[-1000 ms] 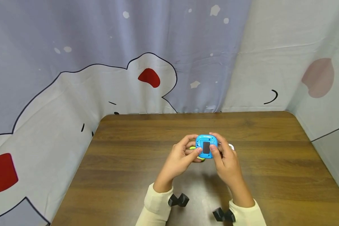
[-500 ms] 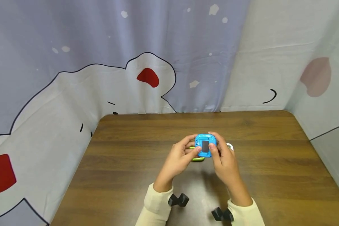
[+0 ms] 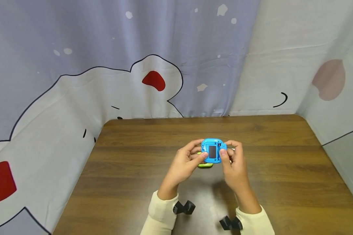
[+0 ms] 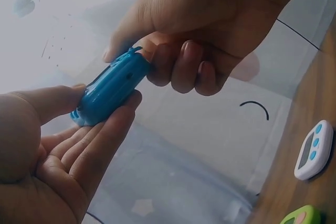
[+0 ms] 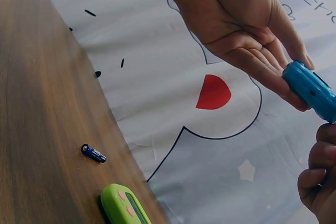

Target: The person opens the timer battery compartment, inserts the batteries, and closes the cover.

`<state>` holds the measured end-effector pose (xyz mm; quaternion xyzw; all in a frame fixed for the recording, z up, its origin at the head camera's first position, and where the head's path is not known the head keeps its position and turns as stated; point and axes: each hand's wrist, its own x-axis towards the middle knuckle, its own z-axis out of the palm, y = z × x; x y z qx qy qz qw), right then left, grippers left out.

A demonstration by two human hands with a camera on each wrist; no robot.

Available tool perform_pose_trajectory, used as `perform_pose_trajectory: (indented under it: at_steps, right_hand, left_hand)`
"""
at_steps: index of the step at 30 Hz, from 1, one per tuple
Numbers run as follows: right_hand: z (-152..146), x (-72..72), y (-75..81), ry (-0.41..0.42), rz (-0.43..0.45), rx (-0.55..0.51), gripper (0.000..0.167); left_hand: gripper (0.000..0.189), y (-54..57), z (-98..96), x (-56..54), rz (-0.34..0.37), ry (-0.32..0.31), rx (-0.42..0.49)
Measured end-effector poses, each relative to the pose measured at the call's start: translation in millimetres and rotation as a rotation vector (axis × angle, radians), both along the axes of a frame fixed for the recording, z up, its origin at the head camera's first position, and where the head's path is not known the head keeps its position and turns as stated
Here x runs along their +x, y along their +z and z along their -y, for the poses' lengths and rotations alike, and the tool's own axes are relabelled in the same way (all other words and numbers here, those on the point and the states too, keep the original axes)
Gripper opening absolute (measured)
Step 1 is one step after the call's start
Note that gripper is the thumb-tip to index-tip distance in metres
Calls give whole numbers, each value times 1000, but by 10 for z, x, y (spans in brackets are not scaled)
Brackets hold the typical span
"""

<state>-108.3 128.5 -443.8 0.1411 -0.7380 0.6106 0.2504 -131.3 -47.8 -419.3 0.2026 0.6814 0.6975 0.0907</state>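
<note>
A small blue digital timer (image 3: 205, 142) is held up between both hands, its back with a dark rectangular patch facing the head camera. My left hand (image 3: 179, 167) grips its left side, thumb on the back and fingers behind. On the right side, my right hand (image 3: 236, 169) pinches it, thumb pressed near the edge and index finger bent at the upper right corner. A small dark slot shows beside that corner. From the side, in the left wrist view, the blue timer (image 4: 113, 90) spans the gap between the hands.
Behind the hands, a green timer (image 3: 205, 165) lies on the wooden table (image 3: 129, 182). A white timer (image 4: 314, 150) with blue buttons lies near it, mostly covered by the right hand in the head view. A dark blue battery (image 5: 93, 153) rests on the table. Printed curtains surround the table.
My right index finger has slid from the timer's top edge to its right corner, uncovering the small slot. The timer has shifted slightly left, and the right hand now covers more of the white timer.
</note>
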Motion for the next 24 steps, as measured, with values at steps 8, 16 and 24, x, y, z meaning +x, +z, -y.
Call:
perform_pose_trajectory:
  at_steps: [8, 16, 24]
  right_hand:
    - [67, 99, 235, 22, 55, -125, 6]
    - [-12, 0, 29, 83, 115, -195, 11]
    - [-31, -28, 8, 168, 232, -241, 8]
  left_hand:
    - [41, -3, 44, -3, -11, 50, -9]
    - [43, -24, 151, -56, -10, 96, -28]
    - [43, -26, 266, -89, -10, 149, -26]
